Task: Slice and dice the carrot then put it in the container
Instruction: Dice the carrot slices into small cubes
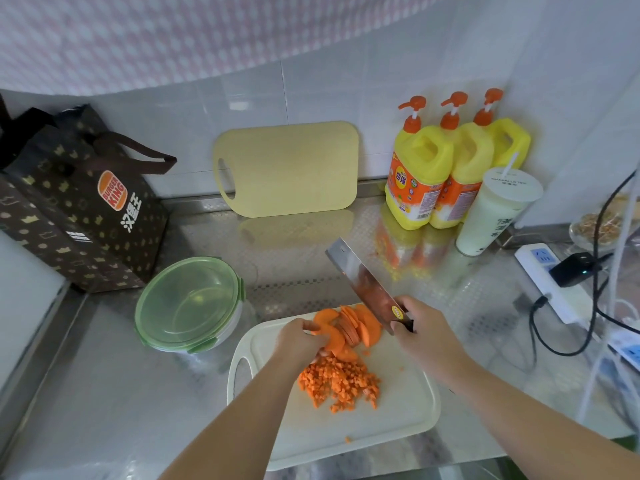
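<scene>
A white cutting board point(398, 410) lies on the steel counter. Round carrot slices point(360, 327) are fanned out at its far edge, and a heap of diced carrot point(341, 381) sits in the middle. My left hand point(299, 342) pinches some of the slices at their left end. My right hand point(422, 329) grips the handle of a cleaver point(363, 284), whose blade is raised above the slices and points away to the left. A round container point(188, 303) with a green clip lid on it stands to the left of the board.
A yellow cutting board point(287, 168) leans on the tiled wall. Three yellow detergent bottles point(446, 168) and a lidded drink cup point(491, 216) stand at the back right. A brown paper bag point(79, 202) is at the left. A power strip point(550, 282) with cables lies at the right.
</scene>
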{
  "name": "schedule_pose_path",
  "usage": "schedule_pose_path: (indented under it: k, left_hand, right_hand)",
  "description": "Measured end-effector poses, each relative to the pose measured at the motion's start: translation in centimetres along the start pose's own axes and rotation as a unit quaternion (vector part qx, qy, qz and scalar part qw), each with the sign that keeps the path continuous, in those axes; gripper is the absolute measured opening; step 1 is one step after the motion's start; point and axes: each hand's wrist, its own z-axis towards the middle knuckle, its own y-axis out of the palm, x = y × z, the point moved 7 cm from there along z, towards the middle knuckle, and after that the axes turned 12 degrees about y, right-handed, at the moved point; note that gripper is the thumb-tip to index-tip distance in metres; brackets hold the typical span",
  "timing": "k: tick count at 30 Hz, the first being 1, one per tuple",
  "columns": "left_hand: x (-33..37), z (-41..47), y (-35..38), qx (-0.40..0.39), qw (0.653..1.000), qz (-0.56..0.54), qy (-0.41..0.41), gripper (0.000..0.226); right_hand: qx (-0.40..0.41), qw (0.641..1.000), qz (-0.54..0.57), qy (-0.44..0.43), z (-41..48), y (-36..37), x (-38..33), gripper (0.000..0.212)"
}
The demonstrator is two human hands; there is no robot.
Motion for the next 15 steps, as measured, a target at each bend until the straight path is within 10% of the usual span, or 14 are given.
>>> schedule_pose_path:
  k: [15]
  left_hand:
    - [3.1, 1.3, 1.6, -0.075, 0.912, 0.379, 0.136, 0.046]
  right_hand:
    - [0.004, 1.000, -0.011, -0.013, -0.2, -0.7, 0.2, 0.018]
